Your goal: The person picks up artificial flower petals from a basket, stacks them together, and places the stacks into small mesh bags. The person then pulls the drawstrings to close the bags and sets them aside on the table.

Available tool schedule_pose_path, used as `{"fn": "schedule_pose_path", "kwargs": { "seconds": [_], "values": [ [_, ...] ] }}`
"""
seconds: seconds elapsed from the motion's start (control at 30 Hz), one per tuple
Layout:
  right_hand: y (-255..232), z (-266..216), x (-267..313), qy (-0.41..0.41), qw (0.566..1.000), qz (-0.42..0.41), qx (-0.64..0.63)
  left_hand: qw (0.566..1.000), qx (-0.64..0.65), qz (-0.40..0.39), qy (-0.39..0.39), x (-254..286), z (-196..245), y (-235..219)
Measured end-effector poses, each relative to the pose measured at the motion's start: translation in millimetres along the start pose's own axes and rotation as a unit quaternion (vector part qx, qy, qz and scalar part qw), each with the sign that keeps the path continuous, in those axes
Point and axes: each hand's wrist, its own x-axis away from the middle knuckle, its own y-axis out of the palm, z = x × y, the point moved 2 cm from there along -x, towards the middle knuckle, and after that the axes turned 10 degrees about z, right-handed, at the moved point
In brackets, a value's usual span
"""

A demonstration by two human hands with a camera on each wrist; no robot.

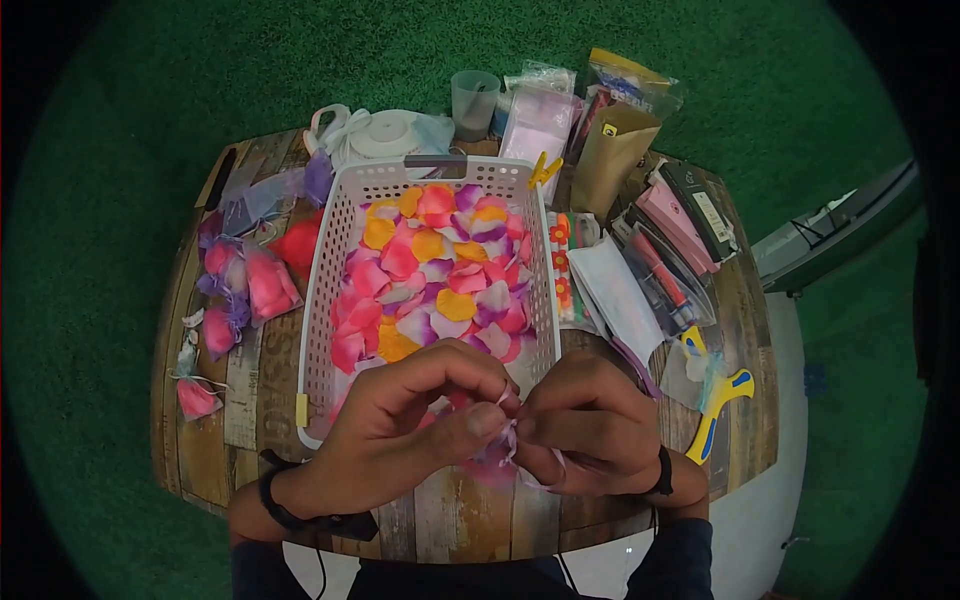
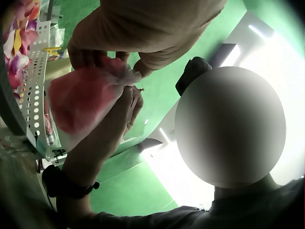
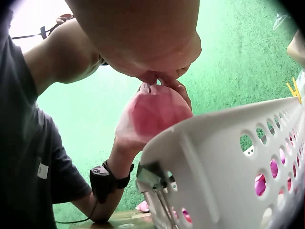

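Close over the near end of the white basket [image 1: 310, 390], both hands meet at the gathered neck of a small sheer drawstring bag [image 1: 488, 468]. Pink petals fill the bag, which shows plainly in the left wrist view [image 2: 78, 102] and the right wrist view [image 3: 155, 114]. My left hand [image 1: 425, 410] pinches the neck and its pale ribbon between thumb and fingers. Opposite it, my right hand [image 1: 590, 415] pinches the ribbon, with a loose end trailing below. The fingers partly hide the knot area. Pink, orange and purple petals [image 1: 455, 305] lie in the basket.
Filled sheer bags [image 1: 270, 285] lie left of the basket. Behind it stand a ribbon roll [image 1: 385, 135], a plastic cup [image 1: 474, 105] and a brown paper bag [image 1: 612, 160]. White packets [image 1: 615, 300] and a yellow-blue handled tool [image 1: 718, 415] lie to the right.
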Motion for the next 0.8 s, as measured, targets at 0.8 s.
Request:
{"fn": "schedule_pose_path", "kwargs": {
  "seconds": [0.8],
  "values": [
    [-2,-6,4,0.038,0.993,0.006,-0.114,0.960,0.122,0.251,0.025,-1,7,-5]
  ]
}}
